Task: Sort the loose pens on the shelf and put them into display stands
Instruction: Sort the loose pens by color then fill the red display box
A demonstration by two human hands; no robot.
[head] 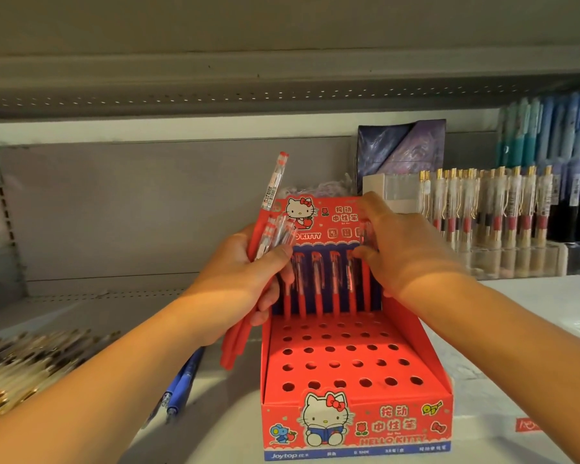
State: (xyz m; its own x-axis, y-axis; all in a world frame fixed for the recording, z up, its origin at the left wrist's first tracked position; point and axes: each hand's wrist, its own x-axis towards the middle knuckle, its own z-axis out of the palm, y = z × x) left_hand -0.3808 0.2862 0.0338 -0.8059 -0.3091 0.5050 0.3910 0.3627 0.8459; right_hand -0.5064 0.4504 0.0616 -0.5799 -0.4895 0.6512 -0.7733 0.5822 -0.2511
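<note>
Seating an upright pen [366, 289] at the stand's [365, 423] back-row right end, right grip [406, 256] pinches its top. Left grip [245, 279] clutches spare pens [272, 192] upright, just left of it.

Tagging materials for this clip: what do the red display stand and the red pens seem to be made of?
Display stand: printed cardboard, slightly glossy, judging by its folded flaps and punched holes. Red pens: plastic, with clear upper barrels and matte red lower parts that are possibly rubbery.
</note>
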